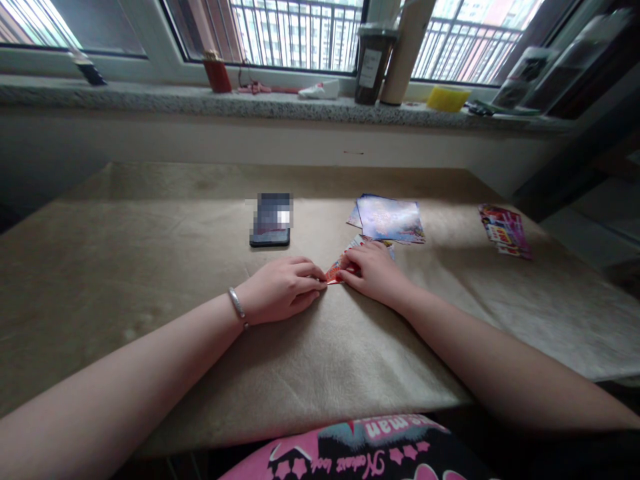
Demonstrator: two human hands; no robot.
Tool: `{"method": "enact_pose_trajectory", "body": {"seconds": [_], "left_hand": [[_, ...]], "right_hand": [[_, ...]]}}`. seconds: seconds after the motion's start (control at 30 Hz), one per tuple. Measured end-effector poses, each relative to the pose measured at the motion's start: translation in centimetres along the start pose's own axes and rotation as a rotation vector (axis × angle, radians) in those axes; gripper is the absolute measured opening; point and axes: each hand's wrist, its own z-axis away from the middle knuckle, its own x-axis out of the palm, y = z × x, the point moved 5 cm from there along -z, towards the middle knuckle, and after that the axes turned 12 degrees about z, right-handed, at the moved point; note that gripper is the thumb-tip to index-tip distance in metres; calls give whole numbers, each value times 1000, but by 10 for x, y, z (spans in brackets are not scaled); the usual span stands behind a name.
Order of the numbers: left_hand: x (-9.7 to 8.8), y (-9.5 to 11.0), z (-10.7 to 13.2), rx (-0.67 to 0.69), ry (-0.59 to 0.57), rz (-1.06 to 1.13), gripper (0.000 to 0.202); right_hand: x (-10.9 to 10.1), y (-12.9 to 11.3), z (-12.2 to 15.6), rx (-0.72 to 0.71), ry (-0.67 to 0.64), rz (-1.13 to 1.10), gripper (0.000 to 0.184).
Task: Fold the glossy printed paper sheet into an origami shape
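A small red printed card (337, 272) lies on the tan mat between my hands, partly covered by them. My left hand (280, 290), with a silver bangle (238, 307) on the wrist, pinches the card's left tip between its fingertips. My right hand (374, 273) rests its fingers on the card's upper part and holds it down. Under my right hand's fingers lies a pale printed card (367, 243), mostly hidden. Just beyond it is a lilac and blue printed card stack (389, 219).
A phone (270, 230), partly pixelated, lies left of the cards on the tan mat (320, 360). A pink printed card pile (505, 231) sits to the right. Beyond the mat's far edge, a granite windowsill (280, 100) holds a dark jar (373, 67) and a yellow sponge (449, 99).
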Motion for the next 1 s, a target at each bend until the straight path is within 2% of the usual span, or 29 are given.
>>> {"method": "enact_pose_trajectory", "body": {"seconds": [0.4,0.6,0.73,0.87,1.0], "left_hand": [[-1,-17,7,-94,-18,213,24],[-2,-18,8,-77,-4,244,23],[-2,-13,5,-72,3,204,21],[4,-5,1,-47,-35,59,23],[10,-3,-3,-79,-42,-48,24]], "right_hand": [[3,2,2,0,9,-27,14],[5,2,1,4,1,-12,15],[6,2,0,3,1,-9,15],[6,1,-1,3,15,-14,15],[5,-1,-2,2,26,-19,15]]}}
